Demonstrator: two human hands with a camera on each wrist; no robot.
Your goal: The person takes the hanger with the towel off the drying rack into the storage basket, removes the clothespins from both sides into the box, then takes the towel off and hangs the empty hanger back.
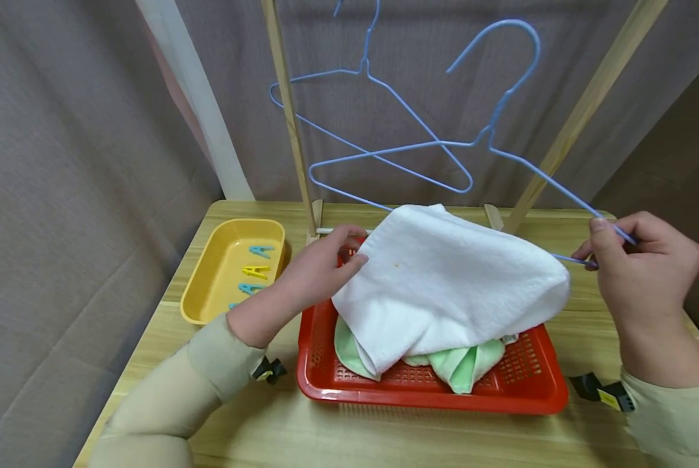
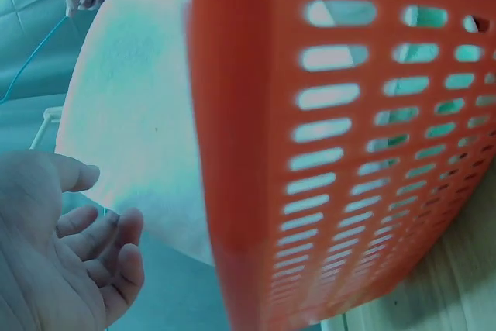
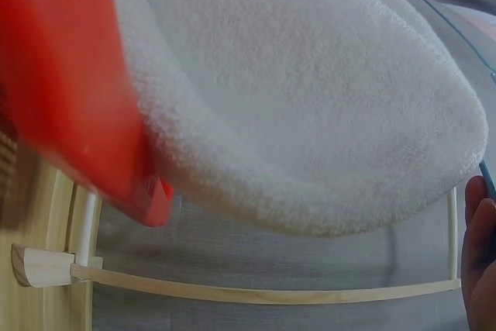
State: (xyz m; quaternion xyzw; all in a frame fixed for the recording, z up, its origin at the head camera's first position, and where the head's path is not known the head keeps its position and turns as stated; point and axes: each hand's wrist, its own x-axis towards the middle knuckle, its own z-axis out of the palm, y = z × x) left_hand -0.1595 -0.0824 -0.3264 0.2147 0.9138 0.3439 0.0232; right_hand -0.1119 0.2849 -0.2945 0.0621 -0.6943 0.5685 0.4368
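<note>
My right hand [image 1: 647,260] grips one end of a blue wire hanger [image 1: 554,185], thumb on top of the wire. Over the hanger's lower bar hangs a white towel [image 1: 454,279], which drapes down above the red basket [image 1: 431,400]. My left hand [image 1: 326,263] is beside the towel's left edge. In the left wrist view its fingers [image 2: 101,253] are loosely bent with nothing held between them. Light green cloths [image 1: 466,364] lie in the basket beneath the towel. In the right wrist view the towel [image 3: 325,114] covers much of the scene, and only part of the right hand [image 3: 480,261] shows.
A second blue hanger [image 1: 404,101] hangs behind. The wooden rack has uprights on the left [image 1: 287,110] and right [image 1: 583,117]. A yellow tray [image 1: 209,286] with several clothespins [image 1: 255,272] stands on the left of the wooden table [image 1: 150,351]. Grey curtains surround the table.
</note>
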